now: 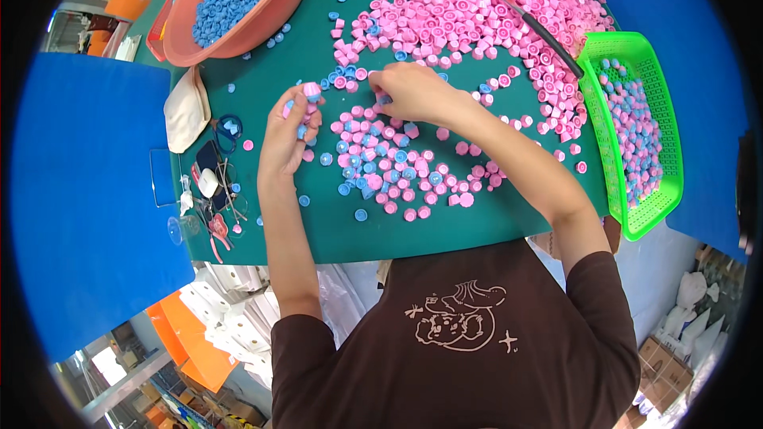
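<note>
Several small pink plastic caps (311, 90), with some blue showing among them, are held in the curled fingers of my left hand (280, 139), above the green table. My right hand (421, 94) is bent over the table with its fingers pinched on a small cap, partly hidden beneath them. Around and below the hands lie loose blue caps (361, 214) and pink caps (424, 212), several with a blue piece fitted to a pink one. A short row of blue and pink pieces (340, 82) sits between the two hands.
A large pile of pink caps (445, 16) covers the far right, with a black-handled hammer (548, 36) on it. An orange basin (179, 44) holds blue pieces. At right stands a green basket (674, 151) of mixed caps. Pliers (219, 238), scissors (228, 137) and cloth (184, 115) lie left.
</note>
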Action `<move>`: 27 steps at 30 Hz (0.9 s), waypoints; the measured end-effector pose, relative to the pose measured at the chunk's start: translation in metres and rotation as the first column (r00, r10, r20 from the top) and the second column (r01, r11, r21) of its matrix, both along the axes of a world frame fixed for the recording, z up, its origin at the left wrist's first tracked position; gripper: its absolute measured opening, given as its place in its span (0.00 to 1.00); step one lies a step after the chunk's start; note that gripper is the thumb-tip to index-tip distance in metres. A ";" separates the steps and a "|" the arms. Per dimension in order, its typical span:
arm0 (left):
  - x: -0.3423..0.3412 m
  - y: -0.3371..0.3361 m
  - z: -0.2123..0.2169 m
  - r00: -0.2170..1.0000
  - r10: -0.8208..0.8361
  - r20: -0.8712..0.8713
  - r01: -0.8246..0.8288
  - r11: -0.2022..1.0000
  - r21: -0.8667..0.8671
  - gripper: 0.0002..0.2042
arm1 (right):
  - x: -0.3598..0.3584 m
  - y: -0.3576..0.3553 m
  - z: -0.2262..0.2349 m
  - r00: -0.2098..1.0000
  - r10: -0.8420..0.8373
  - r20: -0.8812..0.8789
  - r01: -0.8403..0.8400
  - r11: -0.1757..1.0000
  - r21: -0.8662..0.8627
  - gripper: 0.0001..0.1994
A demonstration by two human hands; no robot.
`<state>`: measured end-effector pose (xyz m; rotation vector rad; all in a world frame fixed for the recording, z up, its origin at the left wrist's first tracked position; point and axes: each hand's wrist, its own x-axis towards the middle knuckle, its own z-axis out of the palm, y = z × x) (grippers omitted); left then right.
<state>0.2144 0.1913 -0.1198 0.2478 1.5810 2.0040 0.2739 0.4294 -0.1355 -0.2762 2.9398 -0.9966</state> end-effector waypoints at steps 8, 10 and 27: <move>-0.004 0.040 0.026 0.998 -0.051 -0.033 0.047 0.994 -0.103 0.15 | 0.001 0.022 -0.004 0.989 0.131 0.076 -0.120 0.984 -0.132 0.13; -0.003 0.063 0.039 0.989 -0.132 -0.068 0.126 0.987 -0.095 0.15 | 0.028 0.043 0.018 0.996 -0.072 0.061 0.088 0.943 -0.322 0.17; 0.216 0.442 0.008 0.823 -0.261 -0.504 0.338 0.939 0.066 0.33 | 0.367 0.312 0.034 0.350 -0.926 -0.142 0.921 0.368 -0.126 0.24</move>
